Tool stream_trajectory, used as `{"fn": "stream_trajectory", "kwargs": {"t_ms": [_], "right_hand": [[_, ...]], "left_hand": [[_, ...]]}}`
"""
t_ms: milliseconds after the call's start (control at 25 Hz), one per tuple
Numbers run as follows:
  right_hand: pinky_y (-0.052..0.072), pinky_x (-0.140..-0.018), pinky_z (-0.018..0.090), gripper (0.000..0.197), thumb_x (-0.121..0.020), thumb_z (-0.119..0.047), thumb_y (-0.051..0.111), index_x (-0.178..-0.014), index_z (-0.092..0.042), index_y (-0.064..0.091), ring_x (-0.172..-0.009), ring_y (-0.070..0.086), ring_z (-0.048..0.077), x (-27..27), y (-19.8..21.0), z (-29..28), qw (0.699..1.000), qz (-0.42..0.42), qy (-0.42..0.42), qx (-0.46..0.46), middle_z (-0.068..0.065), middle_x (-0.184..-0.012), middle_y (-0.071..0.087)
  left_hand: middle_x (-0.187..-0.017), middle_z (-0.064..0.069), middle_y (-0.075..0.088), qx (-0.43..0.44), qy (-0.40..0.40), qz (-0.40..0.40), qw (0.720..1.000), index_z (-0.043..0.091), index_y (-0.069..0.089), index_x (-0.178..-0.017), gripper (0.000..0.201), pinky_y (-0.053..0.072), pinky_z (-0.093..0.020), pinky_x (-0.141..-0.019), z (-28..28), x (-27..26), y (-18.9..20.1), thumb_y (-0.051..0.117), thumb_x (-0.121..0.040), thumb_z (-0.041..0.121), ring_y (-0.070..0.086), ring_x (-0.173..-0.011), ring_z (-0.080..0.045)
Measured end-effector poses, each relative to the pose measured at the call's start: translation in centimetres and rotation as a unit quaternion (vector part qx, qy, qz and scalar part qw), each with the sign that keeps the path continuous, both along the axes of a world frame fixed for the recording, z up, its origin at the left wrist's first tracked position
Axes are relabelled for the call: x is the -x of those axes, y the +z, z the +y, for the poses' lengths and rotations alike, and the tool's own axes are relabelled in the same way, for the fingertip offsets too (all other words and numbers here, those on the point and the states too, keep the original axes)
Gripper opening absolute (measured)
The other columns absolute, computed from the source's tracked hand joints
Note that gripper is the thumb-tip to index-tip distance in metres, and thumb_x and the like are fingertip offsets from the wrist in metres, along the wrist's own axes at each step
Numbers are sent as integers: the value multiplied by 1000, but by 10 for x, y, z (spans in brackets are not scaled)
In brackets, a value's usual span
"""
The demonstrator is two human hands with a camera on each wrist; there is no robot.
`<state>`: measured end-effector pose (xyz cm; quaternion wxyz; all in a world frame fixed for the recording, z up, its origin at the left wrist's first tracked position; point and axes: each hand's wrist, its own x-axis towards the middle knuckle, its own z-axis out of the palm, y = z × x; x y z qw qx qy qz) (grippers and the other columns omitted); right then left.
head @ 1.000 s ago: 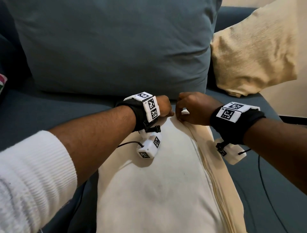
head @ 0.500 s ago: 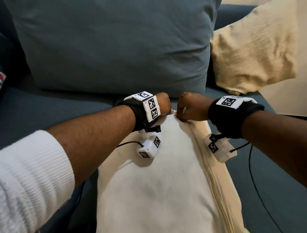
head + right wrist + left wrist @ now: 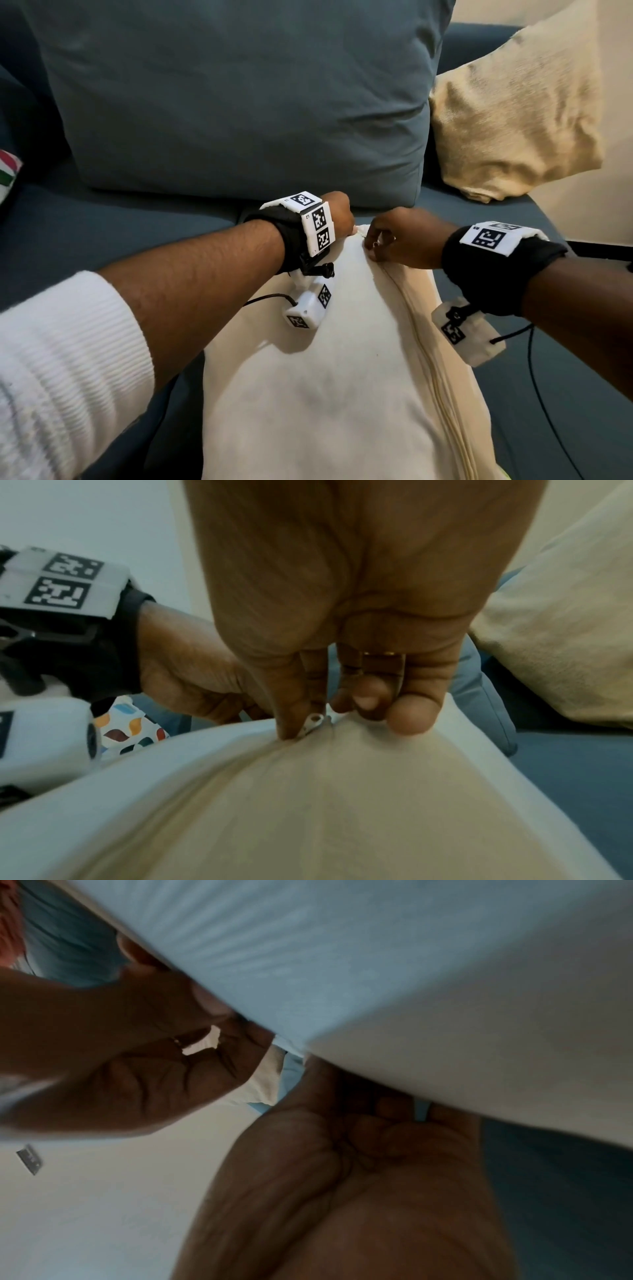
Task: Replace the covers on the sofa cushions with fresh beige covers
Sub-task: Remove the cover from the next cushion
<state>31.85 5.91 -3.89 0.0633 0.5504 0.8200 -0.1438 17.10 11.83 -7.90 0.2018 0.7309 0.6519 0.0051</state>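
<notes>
A cushion in a beige cover (image 3: 325,394) lies on the blue sofa seat, its zipper (image 3: 428,349) running down the right side. My right hand (image 3: 394,240) is at the zipper's far end, and in the right wrist view its thumb and forefinger pinch the small metal zipper pull (image 3: 315,722). My left hand (image 3: 339,219) grips the cover's far corner just to the left, fingers curled into the fabric (image 3: 377,1150). The two hands almost touch. The left fingertips are hidden behind the cushion's edge.
A large blue back cushion (image 3: 239,96) stands right behind the hands. A second beige-covered cushion (image 3: 513,120) leans at the back right. A patterned fabric item (image 3: 8,171) shows at the far left edge. Black wrist cables (image 3: 534,394) trail over the seat at the right.
My right hand has shifted slightly at the far end of the zipper and its wrist has turned. The left hand has kept its hold on the corner.
</notes>
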Motion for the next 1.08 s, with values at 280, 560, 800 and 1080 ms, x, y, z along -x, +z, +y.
{"fn": "stream_trajectory", "kwargs": {"t_ms": [280,560,800,1080], "right_hand": [[49,-55,24,13,-94,-33,62,-95,-23,71,-59,61,19,-5,23,-19,989,-46,59,123,-5,-72,63],[51,-81,24,12,-89,-33,70,-101,-33,73,-78,61,5,-36,18,-93,978,-46,101,175,-12,-89,69],[50,-80,25,21,-91,-23,62,-105,-37,70,-73,60,6,-41,9,-122,996,-12,26,80,-10,-73,70],[41,-72,25,12,-92,-25,60,-101,-29,68,-81,54,18,-46,-10,-168,994,-51,25,89,-16,-64,49]], "left_hand": [[-103,-10,73,-31,7,-3,999,10,74,-106,23,53,-35,-83,-3,2,0,67,-91,26,68,-96,-30],[-104,-12,69,-57,-60,98,992,12,69,-102,16,51,-37,-75,-38,9,21,58,-92,15,64,-86,-36],[-110,-6,69,-83,-216,8,973,22,71,-107,21,49,-34,-81,-151,-23,37,55,-93,24,63,-102,-29],[-126,-9,58,-14,-252,58,966,10,56,-121,24,39,-34,-80,-183,-28,-21,46,-99,15,59,-110,-36]]}}
